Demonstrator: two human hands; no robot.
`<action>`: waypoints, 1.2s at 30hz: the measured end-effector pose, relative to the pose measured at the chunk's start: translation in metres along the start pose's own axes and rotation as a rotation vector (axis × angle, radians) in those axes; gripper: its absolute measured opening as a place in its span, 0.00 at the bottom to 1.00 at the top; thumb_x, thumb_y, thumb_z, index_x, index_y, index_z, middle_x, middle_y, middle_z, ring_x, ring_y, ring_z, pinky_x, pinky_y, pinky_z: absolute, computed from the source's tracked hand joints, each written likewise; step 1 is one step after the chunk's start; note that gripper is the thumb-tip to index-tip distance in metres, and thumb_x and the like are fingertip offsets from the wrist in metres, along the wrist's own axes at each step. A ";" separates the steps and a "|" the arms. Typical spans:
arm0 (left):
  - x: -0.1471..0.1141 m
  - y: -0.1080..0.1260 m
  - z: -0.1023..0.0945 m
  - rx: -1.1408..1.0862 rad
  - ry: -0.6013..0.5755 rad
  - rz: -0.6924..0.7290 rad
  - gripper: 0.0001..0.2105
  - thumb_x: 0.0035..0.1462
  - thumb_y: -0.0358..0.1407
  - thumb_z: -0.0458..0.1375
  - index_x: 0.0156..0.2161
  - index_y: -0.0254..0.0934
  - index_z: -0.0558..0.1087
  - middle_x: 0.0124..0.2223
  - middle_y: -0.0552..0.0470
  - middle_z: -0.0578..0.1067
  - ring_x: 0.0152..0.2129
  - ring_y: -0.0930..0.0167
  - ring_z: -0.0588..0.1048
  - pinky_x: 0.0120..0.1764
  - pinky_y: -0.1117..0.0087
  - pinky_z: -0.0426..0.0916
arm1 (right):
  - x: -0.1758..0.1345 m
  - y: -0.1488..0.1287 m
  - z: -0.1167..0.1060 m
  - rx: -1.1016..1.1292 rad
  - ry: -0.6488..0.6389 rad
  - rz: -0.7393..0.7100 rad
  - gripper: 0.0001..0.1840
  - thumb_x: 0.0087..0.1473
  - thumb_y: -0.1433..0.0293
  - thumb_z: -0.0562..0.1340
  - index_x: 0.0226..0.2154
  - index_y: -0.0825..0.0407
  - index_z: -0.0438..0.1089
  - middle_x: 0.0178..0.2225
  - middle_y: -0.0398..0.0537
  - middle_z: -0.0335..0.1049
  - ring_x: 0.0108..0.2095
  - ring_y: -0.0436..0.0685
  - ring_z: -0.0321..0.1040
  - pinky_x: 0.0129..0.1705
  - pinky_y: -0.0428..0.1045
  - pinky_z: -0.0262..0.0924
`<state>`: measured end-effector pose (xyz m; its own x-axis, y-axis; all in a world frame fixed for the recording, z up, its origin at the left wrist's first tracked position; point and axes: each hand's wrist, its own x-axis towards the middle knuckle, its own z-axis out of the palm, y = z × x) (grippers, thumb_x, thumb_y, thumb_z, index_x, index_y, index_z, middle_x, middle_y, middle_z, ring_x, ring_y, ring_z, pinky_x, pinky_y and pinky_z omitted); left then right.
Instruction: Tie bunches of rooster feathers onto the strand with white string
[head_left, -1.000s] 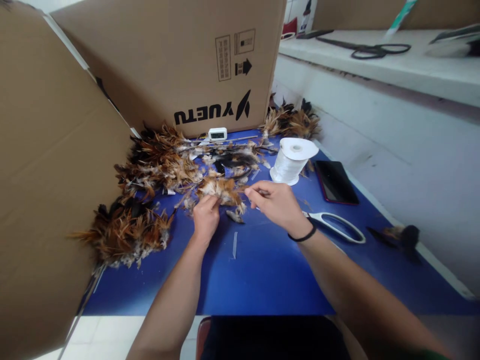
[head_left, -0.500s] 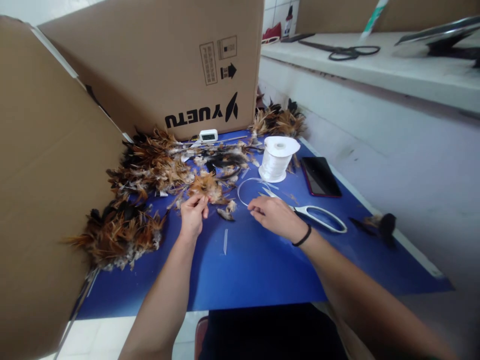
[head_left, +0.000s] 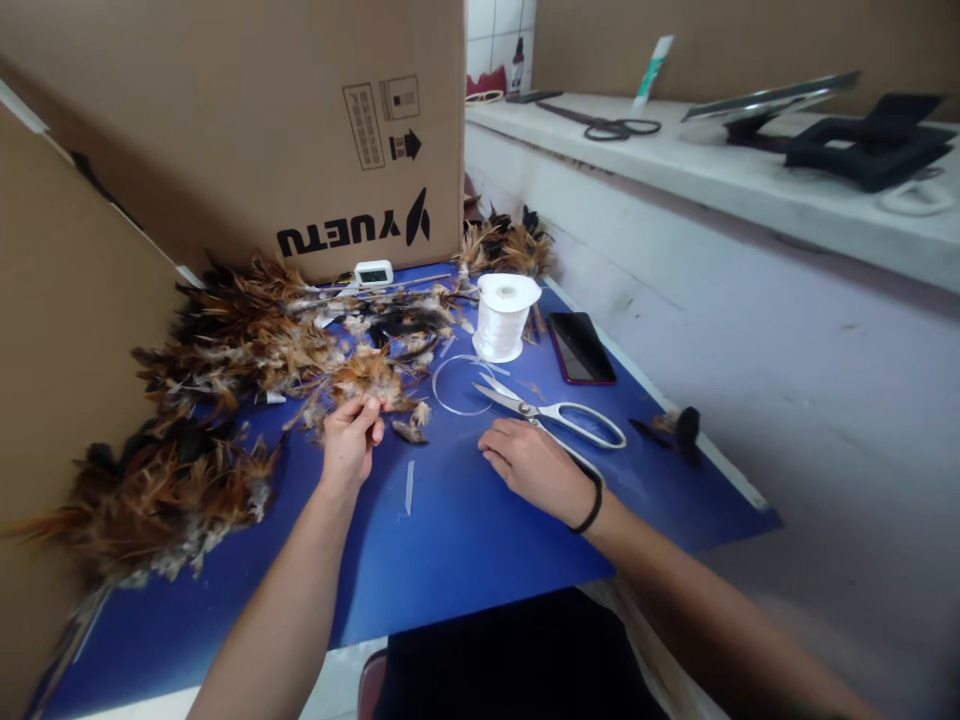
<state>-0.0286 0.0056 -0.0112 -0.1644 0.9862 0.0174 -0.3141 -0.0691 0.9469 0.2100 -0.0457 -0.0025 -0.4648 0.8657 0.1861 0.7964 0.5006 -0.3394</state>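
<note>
My left hand point(head_left: 351, 440) is closed in a pinch at the near edge of a bunch of brown feathers point(head_left: 367, 372). To its right, my right hand point(head_left: 532, 468) has its fingers curled downward; whatever is beneath them is hidden. White-handled scissors point(head_left: 529, 408) lie beside this hand with blades parted, one handle loop partly behind it. A thin white ribbon point(head_left: 442, 403) curls in a loop beyond the right fingertips, near the white spool point(head_left: 501, 325). Between my hands lies a short clear strip point(head_left: 409, 488).
Feather piles point(head_left: 172, 490) line the left side of the blue table point(head_left: 465, 560). Behind stands a large cardboard box point(head_left: 247, 130) with a small white display point(head_left: 373, 273) before it. A phone point(head_left: 581, 348) lies right. Dark scissors point(head_left: 600, 124) rest on the ledge point(head_left: 675, 160).
The view has swung right. My right hand has drawn back from the ribbon loop toward the lower scissor handle, uncovering the blades. My left hand still pinches at the feather bunch.
</note>
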 end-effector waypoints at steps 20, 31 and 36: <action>-0.002 -0.007 0.001 0.010 -0.033 -0.016 0.10 0.41 0.37 0.66 0.25 0.32 0.73 0.25 0.51 0.75 0.11 0.82 0.62 0.15 0.79 0.52 | 0.097 0.037 -0.017 -0.197 -0.030 0.689 0.20 0.54 0.60 0.56 0.41 0.57 0.72 0.41 0.65 0.72 0.44 0.67 0.70 0.42 0.55 0.61; -0.002 -0.006 0.002 0.021 -0.051 -0.002 0.11 0.41 0.38 0.66 0.25 0.32 0.73 0.26 0.52 0.75 0.11 0.82 0.62 0.15 0.79 0.53 | 0.109 0.039 -0.015 0.006 0.053 0.515 0.09 0.53 0.68 0.58 0.31 0.54 0.73 0.36 0.54 0.75 0.39 0.56 0.71 0.40 0.47 0.60; -0.003 -0.005 0.003 0.015 -0.064 -0.015 0.11 0.41 0.38 0.66 0.26 0.31 0.73 0.26 0.52 0.74 0.11 0.82 0.62 0.15 0.78 0.54 | 0.082 0.004 -0.016 0.569 0.225 0.161 0.08 0.53 0.67 0.57 0.27 0.54 0.66 0.29 0.49 0.74 0.31 0.51 0.70 0.36 0.47 0.62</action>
<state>-0.0235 0.0033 -0.0153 -0.0992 0.9948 0.0232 -0.3023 -0.0524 0.9518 0.1811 0.0275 0.0260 -0.2148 0.9414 0.2600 0.4900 0.3342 -0.8051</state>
